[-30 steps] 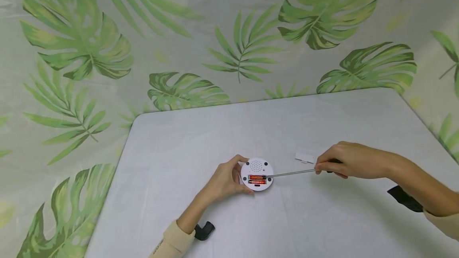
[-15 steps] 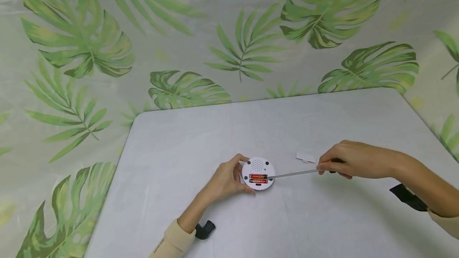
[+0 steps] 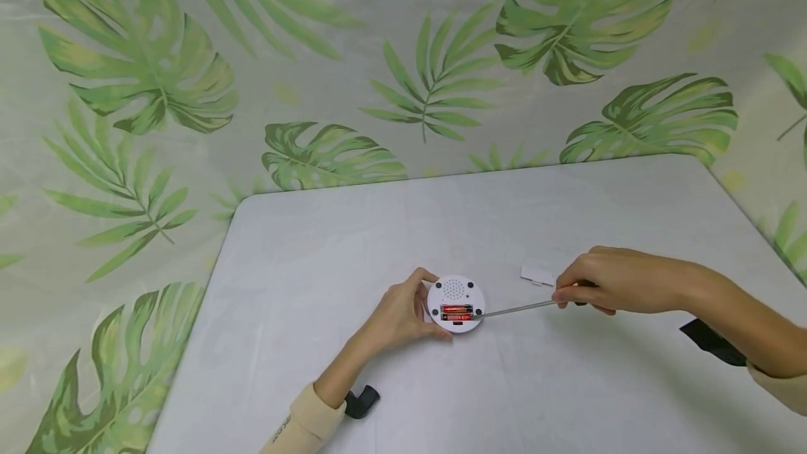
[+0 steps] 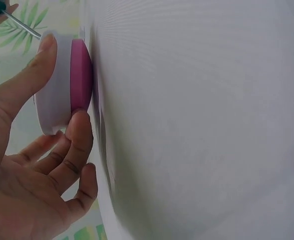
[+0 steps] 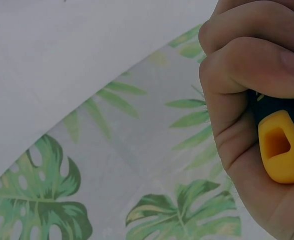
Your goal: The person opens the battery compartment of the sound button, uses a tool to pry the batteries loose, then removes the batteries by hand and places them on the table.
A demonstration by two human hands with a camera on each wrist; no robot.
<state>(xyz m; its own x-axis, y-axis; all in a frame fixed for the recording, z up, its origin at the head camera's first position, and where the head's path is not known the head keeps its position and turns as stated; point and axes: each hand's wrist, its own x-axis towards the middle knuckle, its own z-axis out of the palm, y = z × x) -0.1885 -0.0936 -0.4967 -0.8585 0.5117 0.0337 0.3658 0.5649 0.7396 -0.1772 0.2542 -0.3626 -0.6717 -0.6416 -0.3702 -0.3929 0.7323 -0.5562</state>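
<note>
My left hand (image 3: 396, 314) grips a round white device (image 3: 452, 289) by its left edge, thumb near the bottom and fingers round the far side. Its underside faces up, with speaker holes, dark round feet and an uncovered compartment holding two red batteries (image 3: 457, 310). In the left wrist view its other side shows a pink band (image 4: 80, 75). My right hand (image 3: 608, 279) is wrapped round the handle of a screwdriver (image 3: 520, 309); its yellow handle end (image 5: 292, 170) shows in the right wrist view. The metal tip is at the right end of the lower battery.
A small white battery cover (image 3: 537, 272) lies on the white table (image 3: 328, 244), just left of my right hand. Behind the table hangs a leaf-patterned cloth (image 3: 328, 76). Black wrist straps (image 3: 362, 402) show at both forearms.
The screwdriver tip has moved slightly down, from the upper battery's right end to the lower one's. The left hand keeps its hold on the device, and the view has shifted a little.
</note>
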